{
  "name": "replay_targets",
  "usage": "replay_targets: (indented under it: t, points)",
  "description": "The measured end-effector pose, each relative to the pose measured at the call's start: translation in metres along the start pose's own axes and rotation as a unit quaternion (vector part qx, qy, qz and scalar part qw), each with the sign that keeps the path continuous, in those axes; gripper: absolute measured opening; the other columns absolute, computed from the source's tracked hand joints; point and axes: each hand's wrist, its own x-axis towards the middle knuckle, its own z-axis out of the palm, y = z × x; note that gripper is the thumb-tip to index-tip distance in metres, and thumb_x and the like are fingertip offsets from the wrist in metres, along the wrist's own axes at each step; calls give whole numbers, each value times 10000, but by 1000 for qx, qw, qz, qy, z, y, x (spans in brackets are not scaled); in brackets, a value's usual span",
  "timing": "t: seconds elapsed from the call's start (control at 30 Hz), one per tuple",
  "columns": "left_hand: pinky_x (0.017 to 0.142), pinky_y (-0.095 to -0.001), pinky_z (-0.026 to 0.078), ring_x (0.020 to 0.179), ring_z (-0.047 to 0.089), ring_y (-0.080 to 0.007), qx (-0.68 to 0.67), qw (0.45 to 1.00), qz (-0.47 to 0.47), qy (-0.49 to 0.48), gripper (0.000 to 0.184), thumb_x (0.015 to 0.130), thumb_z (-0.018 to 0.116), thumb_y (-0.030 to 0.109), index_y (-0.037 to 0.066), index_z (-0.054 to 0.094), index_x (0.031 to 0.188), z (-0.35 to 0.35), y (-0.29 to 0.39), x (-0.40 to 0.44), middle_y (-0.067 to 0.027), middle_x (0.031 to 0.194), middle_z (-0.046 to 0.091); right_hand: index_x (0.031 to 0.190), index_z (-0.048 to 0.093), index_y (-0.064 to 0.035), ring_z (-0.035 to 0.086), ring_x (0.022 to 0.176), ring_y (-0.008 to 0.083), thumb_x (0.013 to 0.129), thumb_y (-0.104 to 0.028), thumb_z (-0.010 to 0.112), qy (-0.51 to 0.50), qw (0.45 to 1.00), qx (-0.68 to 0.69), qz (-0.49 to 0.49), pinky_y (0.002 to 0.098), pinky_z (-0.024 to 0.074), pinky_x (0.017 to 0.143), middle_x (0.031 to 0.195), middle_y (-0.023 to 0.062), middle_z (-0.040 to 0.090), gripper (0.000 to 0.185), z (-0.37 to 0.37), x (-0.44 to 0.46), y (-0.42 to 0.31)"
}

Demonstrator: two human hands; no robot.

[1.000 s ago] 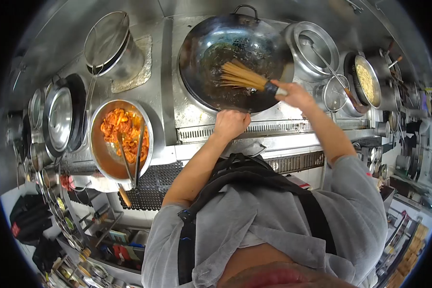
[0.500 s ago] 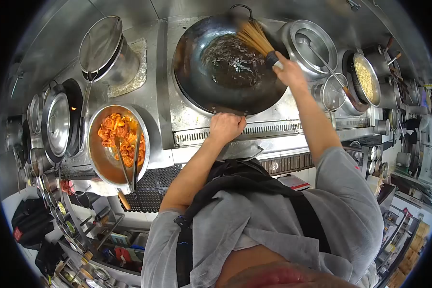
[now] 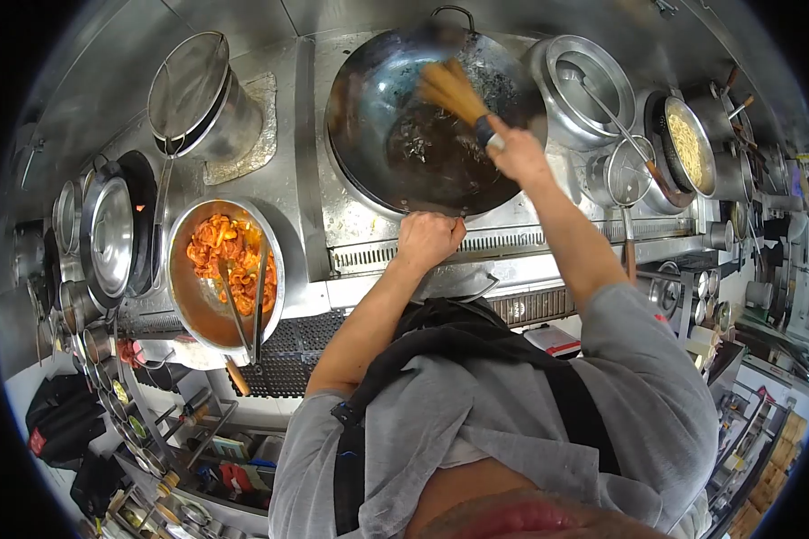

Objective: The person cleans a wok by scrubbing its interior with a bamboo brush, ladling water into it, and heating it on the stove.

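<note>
A large dark wok (image 3: 360, 126) sits on the steel range, with dark liquid (image 3: 440, 148) pooled in its bottom. My right hand (image 3: 518, 154) is closed round the dark-wrapped handle of a bamboo wok brush (image 3: 456, 93). Its bristles are blurred and lie over the far middle of the wok, inside the rim. At the wok's near edge, my left hand (image 3: 430, 239) is closed in a fist over the near handle, most of which the fingers hide.
Left of the wok stands a steel bowl (image 3: 182, 292) of red-orange coated pieces with tongs in it. Behind it a strainer (image 3: 189, 85) rests on a pot. To the right are a steel pot (image 3: 622, 90) with a ladle, a wire skimmer (image 3: 628, 175) and a noodle-filled basket (image 3: 686, 144).
My right hand and the brush have moved left across the wok. The liquid has shifted and spread differently. My left hand stays at the near edge.
</note>
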Motion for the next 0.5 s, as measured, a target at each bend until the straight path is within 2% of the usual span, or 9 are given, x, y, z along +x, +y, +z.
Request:
replay_targets:
  t: [0.07,0.13,0.2,0.27,0.33,0.4,0.47,0.5]
  points:
    - [570,-427,535,542,646,-309,0,1000,1,-12,357,849,626,279,82,665,554,2,-1,-1,-113,573,638,1471,426,-250,635,1061,400,866,-319,618,-50,999,13,-17,470,496,960,1132,248,645,639,-3,-24,-12]
    - [569,-428,535,544,646,-311,1,1000,1,-15,357,850,624,280,82,665,556,0,0,2,-115,578,640,1464,444,-229,636,1021,412,852,-298,661,-30,997,-1,-65,499,494,910,1068,259,651,653,-6,-20,10]
    - [569,-428,536,546,646,-312,6,1000,-5,-21,358,850,623,282,82,666,557,-2,0,-1,-117,582,642,1468,439,-242,645,1000,401,856,-316,658,-66,997,-25,-18,497,505,892,1045,248,666,654,-37,-2,39]
    - [567,-435,535,554,648,-314,16,999,-10,-38,359,852,619,288,84,670,561,-2,0,1,-118,587,644,1461,440,-264,648,1018,390,865,-307,619,-59,998,-38,-1,486,517,893,1067,228,672,624,-42,12,48]
    - [567,-438,534,557,648,-316,15,999,-10,-32,356,853,617,290,86,675,567,-2,0,1,-117,588,644,1458,443,-258,651,1002,395,859,-300,628,19,999,-21,24,487,518,890,1057,230,671,629,-41,13,33]
    - [568,-440,534,561,649,-318,13,1000,-4,-28,354,854,615,292,87,680,572,-2,0,0,-117,588,644,1470,427,-259,650,982,409,868,-306,645,40,999,-10,25,510,517,867,1013,260,669,642,-21,-2,25]
    - [578,-445,535,565,649,-323,1,999,-16,-32,350,856,612,295,90,688,583,-1,0,0,-115,589,645,1473,422,-262,644,991,420,879,-299,638,-15,1000,12,-21,506,518,885,1019,259,665,633,-15,-29,19]
    - [578,-445,535,565,649,-323,0,999,-12,-32,350,856,612,295,90,688,583,-1,0,0,-115,589,645,1474,423,-266,643,995,424,887,-303,629,-33,999,-29,-23,488,524,891,1045,251,660,623,-16,-38,14]
